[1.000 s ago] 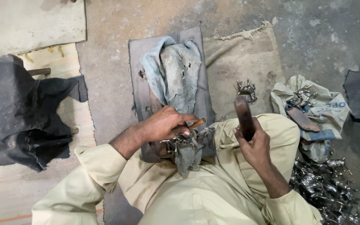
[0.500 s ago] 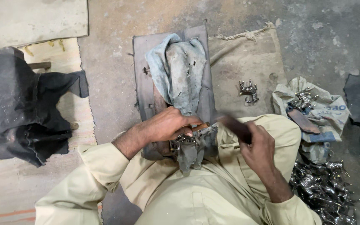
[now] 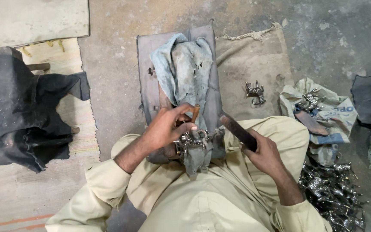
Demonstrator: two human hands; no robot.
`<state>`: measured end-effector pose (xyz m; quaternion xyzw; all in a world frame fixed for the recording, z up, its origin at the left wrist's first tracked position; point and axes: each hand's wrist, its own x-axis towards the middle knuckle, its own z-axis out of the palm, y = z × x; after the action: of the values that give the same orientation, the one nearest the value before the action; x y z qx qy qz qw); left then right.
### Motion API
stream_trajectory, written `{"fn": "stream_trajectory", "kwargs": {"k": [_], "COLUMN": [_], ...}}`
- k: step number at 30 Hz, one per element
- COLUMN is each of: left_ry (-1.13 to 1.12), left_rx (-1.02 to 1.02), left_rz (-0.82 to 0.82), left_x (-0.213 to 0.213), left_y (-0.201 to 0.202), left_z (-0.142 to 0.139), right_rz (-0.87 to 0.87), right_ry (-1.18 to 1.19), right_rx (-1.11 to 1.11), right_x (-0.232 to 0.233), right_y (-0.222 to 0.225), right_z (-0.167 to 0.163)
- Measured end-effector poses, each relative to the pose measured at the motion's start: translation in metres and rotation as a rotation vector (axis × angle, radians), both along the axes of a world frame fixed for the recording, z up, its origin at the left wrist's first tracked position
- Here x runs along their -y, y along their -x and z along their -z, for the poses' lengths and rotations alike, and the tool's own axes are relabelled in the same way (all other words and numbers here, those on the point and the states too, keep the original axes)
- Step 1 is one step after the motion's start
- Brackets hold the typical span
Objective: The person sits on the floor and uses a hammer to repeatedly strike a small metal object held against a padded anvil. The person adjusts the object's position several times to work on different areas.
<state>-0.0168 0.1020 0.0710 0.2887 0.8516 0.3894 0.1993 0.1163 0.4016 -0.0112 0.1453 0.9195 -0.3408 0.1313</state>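
Down on the concrete floor (image 3: 117, 99), I am sitting behind a grey block (image 3: 144, 64) draped with a grimy blue cloth (image 3: 183, 68). Beside me a heap of shiny metal castings (image 3: 331, 193) is lying. My right hand (image 3: 265, 152) is gripping a dark flat file (image 3: 237, 131), angled toward the small metal casting (image 3: 194, 139) that my left hand (image 3: 166, 126) is pinching against the cloth.

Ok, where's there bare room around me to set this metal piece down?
Free: the burlap sack between the blue-grey cloth and the lone metal piece; also the concrete floor left of the work block. Crowded: the pile of metal parts and the white bag beside the right hand.
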Motion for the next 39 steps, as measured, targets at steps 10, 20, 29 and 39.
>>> {"fn": "stream_trajectory", "kwargs": {"k": [10, 20, 29, 39], "left_ry": [0.066, 0.054, -0.043, -0.011], "left_rx": [-0.119, -0.148, -0.202, -0.173], "left_rz": [0.004, 0.014, 0.054, 0.067], "left_x": [-0.007, -0.009, -0.009, -0.009], "left_y": [-0.020, -0.019, -0.015, -0.014], "left_z": [0.011, 0.011, 0.011, 0.008], "right_rz": [0.076, -0.171, -0.197, -0.159], "right_ry": [0.111, -0.250, -0.173, -0.164], "right_rx": [-0.171, -0.494, -0.438, -0.439], "right_x": [0.011, -0.006, -0.006, -0.008], "right_y": [0.021, 0.056, 0.063, 0.058], "right_z": [0.002, -0.037, -0.046, -0.042]}}
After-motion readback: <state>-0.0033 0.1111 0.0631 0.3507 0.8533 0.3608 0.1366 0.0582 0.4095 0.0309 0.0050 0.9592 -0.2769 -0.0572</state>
